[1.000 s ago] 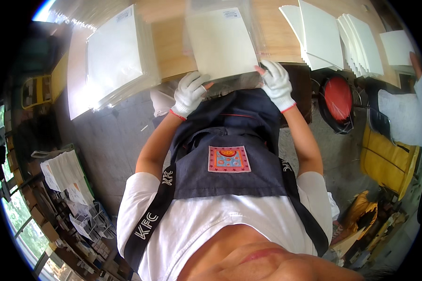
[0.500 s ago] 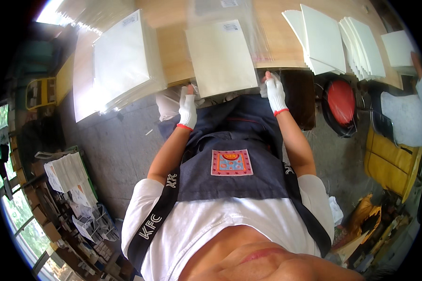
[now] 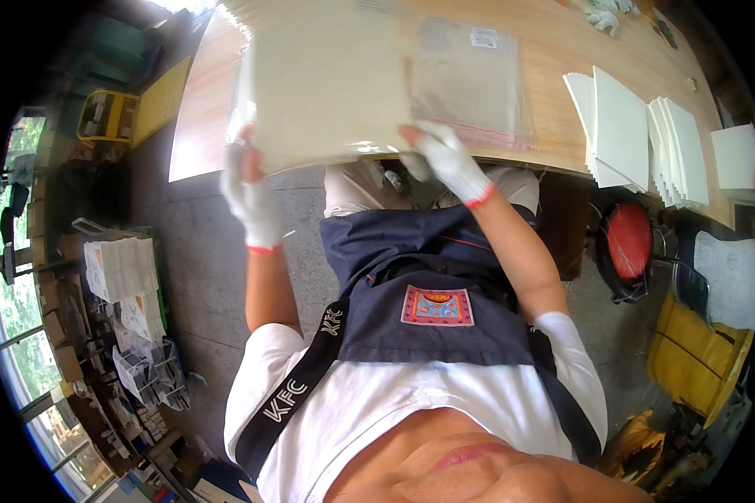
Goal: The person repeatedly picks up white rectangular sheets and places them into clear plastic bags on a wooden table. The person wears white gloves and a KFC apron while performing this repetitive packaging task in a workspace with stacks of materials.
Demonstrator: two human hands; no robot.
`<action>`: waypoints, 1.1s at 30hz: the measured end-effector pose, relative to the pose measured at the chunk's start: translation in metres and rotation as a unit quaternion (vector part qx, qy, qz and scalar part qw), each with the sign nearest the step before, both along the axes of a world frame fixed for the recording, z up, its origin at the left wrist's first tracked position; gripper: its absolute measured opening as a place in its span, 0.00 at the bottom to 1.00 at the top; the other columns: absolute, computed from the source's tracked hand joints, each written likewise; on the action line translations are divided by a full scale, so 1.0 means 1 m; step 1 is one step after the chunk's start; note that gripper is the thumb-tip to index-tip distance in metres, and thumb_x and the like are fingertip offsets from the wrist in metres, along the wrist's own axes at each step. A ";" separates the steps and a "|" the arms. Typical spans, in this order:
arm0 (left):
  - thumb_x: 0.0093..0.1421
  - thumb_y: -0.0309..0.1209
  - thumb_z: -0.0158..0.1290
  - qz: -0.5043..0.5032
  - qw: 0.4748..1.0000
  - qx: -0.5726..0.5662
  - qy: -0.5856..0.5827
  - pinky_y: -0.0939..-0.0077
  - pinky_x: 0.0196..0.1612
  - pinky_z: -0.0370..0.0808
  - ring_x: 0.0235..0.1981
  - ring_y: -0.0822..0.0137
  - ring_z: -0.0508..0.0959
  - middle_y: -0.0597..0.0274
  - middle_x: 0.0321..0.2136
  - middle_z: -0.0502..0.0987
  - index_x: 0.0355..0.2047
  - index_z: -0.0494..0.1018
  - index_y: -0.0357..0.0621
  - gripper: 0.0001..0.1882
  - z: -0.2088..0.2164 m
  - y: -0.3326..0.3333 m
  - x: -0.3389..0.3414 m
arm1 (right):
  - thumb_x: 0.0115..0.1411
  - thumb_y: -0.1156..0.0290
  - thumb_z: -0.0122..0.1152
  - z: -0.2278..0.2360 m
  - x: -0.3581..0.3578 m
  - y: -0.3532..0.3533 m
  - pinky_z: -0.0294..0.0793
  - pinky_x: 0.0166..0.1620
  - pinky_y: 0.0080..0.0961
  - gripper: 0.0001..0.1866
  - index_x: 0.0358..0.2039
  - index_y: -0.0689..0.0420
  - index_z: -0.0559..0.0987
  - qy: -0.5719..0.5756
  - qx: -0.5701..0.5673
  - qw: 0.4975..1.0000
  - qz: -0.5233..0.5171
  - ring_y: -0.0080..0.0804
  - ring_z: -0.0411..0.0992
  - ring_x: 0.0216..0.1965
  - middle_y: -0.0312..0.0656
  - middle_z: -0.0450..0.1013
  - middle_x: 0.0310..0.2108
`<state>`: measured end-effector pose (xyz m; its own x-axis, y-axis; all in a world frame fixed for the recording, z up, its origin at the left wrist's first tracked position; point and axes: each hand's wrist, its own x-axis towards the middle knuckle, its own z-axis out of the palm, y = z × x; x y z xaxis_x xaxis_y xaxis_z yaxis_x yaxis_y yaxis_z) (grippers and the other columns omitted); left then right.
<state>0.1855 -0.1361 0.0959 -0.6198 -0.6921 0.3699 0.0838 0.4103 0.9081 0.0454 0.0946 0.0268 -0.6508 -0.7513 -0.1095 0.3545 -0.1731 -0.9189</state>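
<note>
Cream sheet stack (image 3: 327, 80) juts over the near edge of the wooden surface (image 3: 562, 59), gripped at both lower corners. The gloved left hand (image 3: 252, 197) has its fingers clamped on the left corner; the gloved right hand (image 3: 446, 159) pinches the right one. Just beside it lies a clear plastic bag (image 3: 470, 80). Farther right stand fanned white sheets (image 3: 637, 134), with a red stool (image 3: 629, 243) below.

White gloves on both hands (image 3: 256, 201), navy apron, white tee.
</note>
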 end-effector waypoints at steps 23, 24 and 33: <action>0.58 0.19 0.42 -0.091 0.991 0.010 -0.093 0.68 0.53 0.68 0.50 0.59 0.71 0.52 0.49 0.71 0.48 0.70 0.35 0.17 -0.198 0.050 0.018 | 0.66 0.58 0.43 -0.050 -0.077 0.346 0.70 0.16 0.17 0.18 0.42 0.60 0.71 -0.259 0.055 0.853 -0.450 0.27 0.69 0.17 0.44 0.73 0.24; 0.57 0.18 0.43 -0.111 0.983 -0.058 -0.134 0.69 0.51 0.68 0.48 0.58 0.73 0.53 0.48 0.73 0.46 0.72 0.35 0.16 -0.192 0.056 0.006 | 0.67 0.59 0.43 -0.050 -0.080 0.348 0.71 0.16 0.17 0.18 0.43 0.60 0.71 -0.273 0.029 0.859 -0.432 0.28 0.70 0.18 0.45 0.73 0.25; 0.53 0.26 0.54 -0.289 0.881 -0.369 -0.058 0.60 0.52 0.67 0.50 0.50 0.70 0.52 0.47 0.72 0.43 0.74 0.44 0.15 -0.127 0.105 -0.102 | 0.64 0.69 0.50 -0.073 -0.116 0.304 0.80 0.26 0.23 0.09 0.41 0.60 0.73 -0.271 -0.013 0.797 -0.540 0.36 0.77 0.31 0.46 0.74 0.36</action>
<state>0.0836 -0.0315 -0.0316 -0.8531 0.1543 0.4984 0.3971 0.8117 0.4283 -0.0702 0.3990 -0.0460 -0.7814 0.2082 -0.5882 0.3291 -0.6634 -0.6720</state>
